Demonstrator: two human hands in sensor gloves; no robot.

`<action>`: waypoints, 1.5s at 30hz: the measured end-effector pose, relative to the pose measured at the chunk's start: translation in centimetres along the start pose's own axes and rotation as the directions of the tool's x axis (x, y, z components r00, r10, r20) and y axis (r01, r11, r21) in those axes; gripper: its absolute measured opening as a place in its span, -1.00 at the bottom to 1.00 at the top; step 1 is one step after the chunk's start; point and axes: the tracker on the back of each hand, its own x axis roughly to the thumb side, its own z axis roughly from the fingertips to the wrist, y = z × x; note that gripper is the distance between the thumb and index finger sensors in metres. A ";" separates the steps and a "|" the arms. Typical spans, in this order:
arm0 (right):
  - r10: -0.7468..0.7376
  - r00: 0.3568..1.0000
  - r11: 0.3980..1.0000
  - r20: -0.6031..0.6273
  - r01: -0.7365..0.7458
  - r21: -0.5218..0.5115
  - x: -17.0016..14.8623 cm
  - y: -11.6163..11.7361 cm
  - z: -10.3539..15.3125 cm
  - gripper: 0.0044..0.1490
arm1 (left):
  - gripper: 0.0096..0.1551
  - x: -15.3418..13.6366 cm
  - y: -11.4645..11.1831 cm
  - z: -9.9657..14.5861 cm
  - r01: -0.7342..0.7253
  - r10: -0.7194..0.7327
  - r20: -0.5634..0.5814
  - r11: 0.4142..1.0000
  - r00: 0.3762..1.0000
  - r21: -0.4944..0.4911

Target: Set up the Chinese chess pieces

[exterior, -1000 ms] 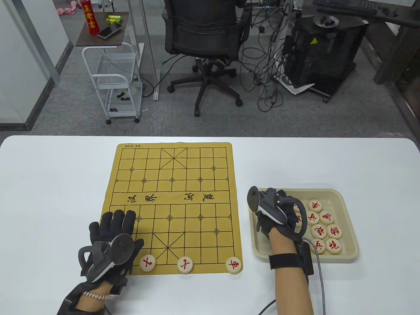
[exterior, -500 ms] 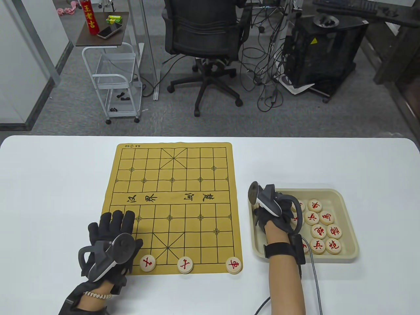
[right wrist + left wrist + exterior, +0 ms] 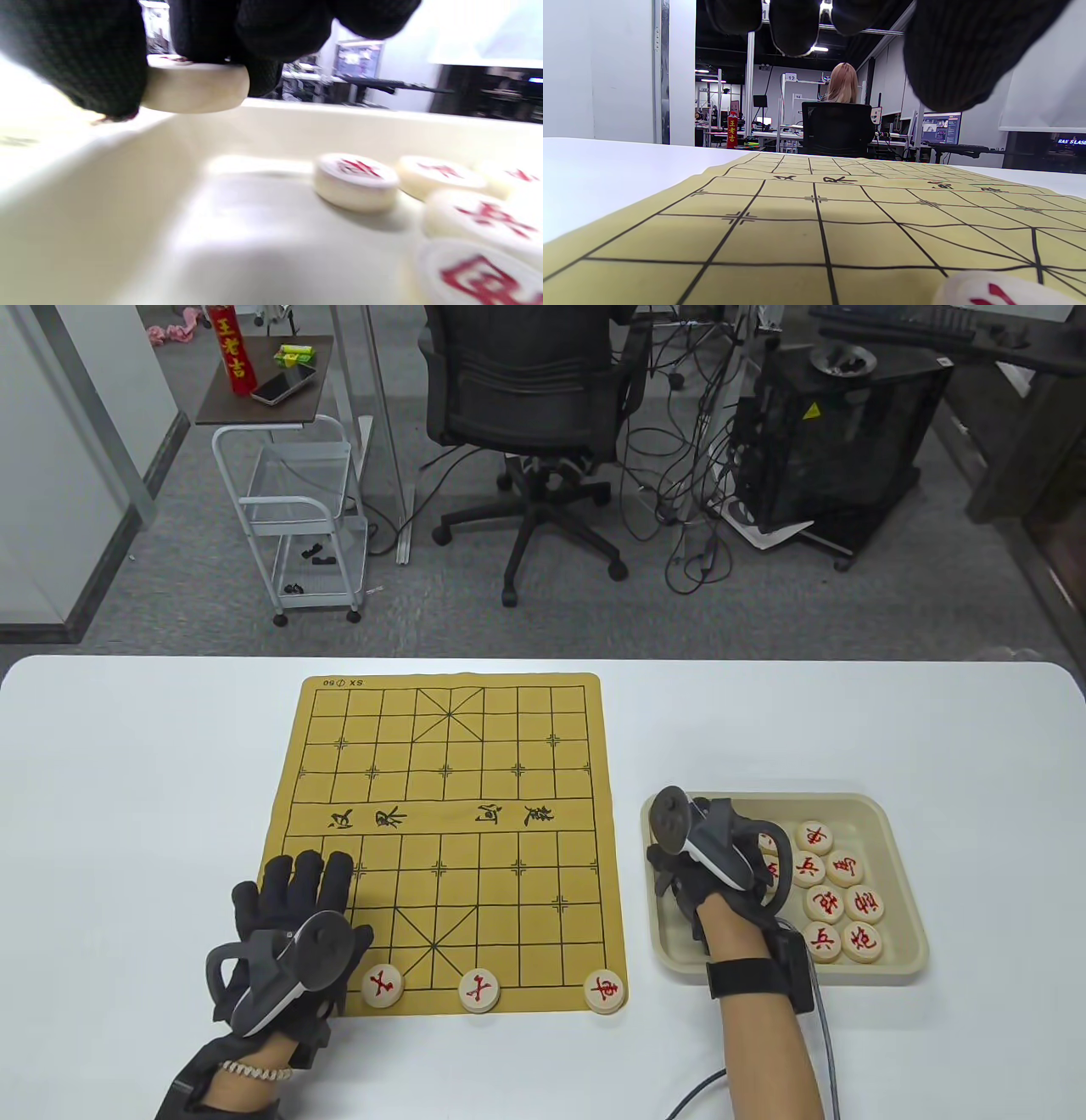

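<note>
Board edges: the board mat (image 3: 441,831) is laid flat on the white table (image 3: 127,780), its long axis running away from the person; bare table is seen left of it and beyond it.
Near row: three pieces (image 3: 478,991) are set on the board's near edge, red characters face up, the last at the near right corner; the rest of the grid is uncovered.
Tray: the beige tray (image 3: 891,976) is placed just right of the board, with pieces lying flat in its right half.
Held piece: a disc (image 3: 195,87) is pinched level above the tray floor by the right hand (image 3: 708,861), fingers curled round its rim.
Left hand: the left hand (image 3: 288,925) is laid palm down at the board's near left corner, fingers straight and spread.
</note>
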 end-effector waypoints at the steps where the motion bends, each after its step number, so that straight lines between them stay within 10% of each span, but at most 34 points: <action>1: -0.004 1.000 1.000 0.024 0.004 -0.006 0.5 -0.2 0.4 -0.21 | 0.10 0.0 0.0 0.0 0.000 0.000 0.001 1.000 1.000 0.000; 11: 0.051 0.892 0.996 0.449 -0.081 0.048 9.8 1.2 9.7 -0.22 | 0.10 0.4 -0.4 0.2 0.008 -0.008 0.022 1.000 1.000 -0.008; 25: 0.031 0.893 0.972 0.449 -0.133 0.196 10.2 4.0 11.5 -0.22 | 0.10 0.6 -0.5 0.2 0.007 -0.007 0.046 1.000 0.999 -0.012; 33: -0.027 0.999 0.999 0.028 0.028 -0.032 1.7 -1.2 8.3 -0.20 | 0.10 0.6 -0.6 0.2 0.003 -0.003 0.040 1.000 0.999 -0.014; 37: 0.062 0.966 0.993 -0.250 -0.034 0.117 -3.2 -0.9 6.3 -0.20 | 0.10 0.7 -0.6 0.2 0.005 -0.005 0.043 1.000 0.999 -0.013; 45: 0.216 0.893 0.949 -0.395 -0.097 0.301 -7.1 3.3 4.4 -0.24 | 0.10 0.6 -0.6 0.2 0.002 -0.001 0.041 1.000 0.999 -0.018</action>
